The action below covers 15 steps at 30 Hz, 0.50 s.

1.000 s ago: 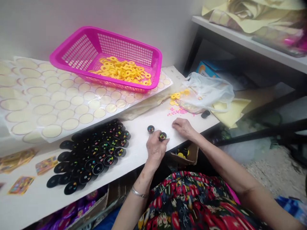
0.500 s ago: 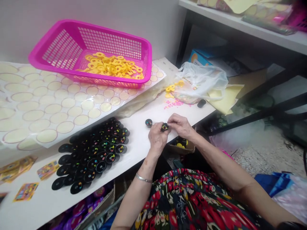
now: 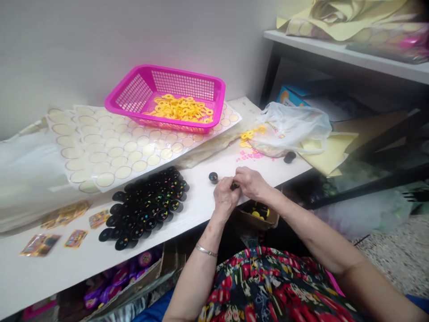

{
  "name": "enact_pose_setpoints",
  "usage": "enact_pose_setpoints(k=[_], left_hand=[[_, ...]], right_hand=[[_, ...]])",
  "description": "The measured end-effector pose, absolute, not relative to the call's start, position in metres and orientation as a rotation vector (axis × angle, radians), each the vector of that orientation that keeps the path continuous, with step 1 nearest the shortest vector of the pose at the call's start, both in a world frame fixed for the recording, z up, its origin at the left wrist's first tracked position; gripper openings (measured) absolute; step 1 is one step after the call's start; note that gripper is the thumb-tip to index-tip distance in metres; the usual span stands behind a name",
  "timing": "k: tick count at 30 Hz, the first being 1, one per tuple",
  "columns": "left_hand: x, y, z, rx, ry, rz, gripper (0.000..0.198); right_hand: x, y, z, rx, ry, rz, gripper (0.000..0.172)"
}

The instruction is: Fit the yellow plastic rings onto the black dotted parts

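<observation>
Since a second ago, the right hand (image 3: 250, 182) has come across from beside the left hand (image 3: 226, 199) to meet it at the black cup (image 3: 234, 185), which sits between the two hands near the front edge of the surface (image 3: 197, 210). The left fingers are curled round the cup; the right fingers are bunched together at its rim, and whether they pinch anything is hidden.

A slack left grip could let the smooth round cup tip and spill, perhaps into the cardboard box (image 3: 254, 222) below. A stray knuckle might topple the second cup (image 3: 213, 178), standing just beside the left hand. Anything as tiny as the loose pink bits (image 3: 251, 155) could slip from fingertips.

Glossy dark cups (image 3: 147, 210) crowd together at left, bright specks inside many. Behind, a stiff lattice-sided pink basket (image 3: 219, 112) holds flat yellow ringed pieces (image 3: 182, 108); a crinkled, filmy bag (image 3: 295, 125) slumps at right.
</observation>
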<state>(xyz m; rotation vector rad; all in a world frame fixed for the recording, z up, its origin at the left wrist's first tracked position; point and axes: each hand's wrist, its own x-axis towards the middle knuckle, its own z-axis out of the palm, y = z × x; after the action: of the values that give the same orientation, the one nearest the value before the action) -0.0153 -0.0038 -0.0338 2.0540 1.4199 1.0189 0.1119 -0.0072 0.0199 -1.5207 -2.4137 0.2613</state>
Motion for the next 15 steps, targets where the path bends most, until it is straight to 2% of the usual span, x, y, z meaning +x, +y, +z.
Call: enact_pose_setpoints(k=[2, 8, 10, 13, 15], left_hand=[[-0.015, -0.003, -0.033, 2.047, 1.413, 1.024, 0.003], [-0.013, 0.001, -0.034, 2.031, 1.395, 1.014, 0.008], [-0.012, 0.003, -0.034, 2.009, 1.404, 0.984, 0.005], [-0.010, 0.005, -0.033, 1.969, 1.410, 0.933, 0.016], [-0.008, 0.008, -0.031, 1.944, 1.411, 0.923, 0.019]], right_hand=[[0.108, -0.007, 0.025, -1.507, -2.536, 0.216, 0.018], [0.108, -0.006, 0.035, -1.498, -2.561, 0.246, 0.018], [0.115, -0.001, 0.035, -1.458, -2.488, 0.387, 0.018], [0.133, 0.017, 0.030, -1.302, -2.298, 0.715, 0.014], [0.148, 0.036, 0.023, -1.282, -2.121, 0.816, 0.010]])
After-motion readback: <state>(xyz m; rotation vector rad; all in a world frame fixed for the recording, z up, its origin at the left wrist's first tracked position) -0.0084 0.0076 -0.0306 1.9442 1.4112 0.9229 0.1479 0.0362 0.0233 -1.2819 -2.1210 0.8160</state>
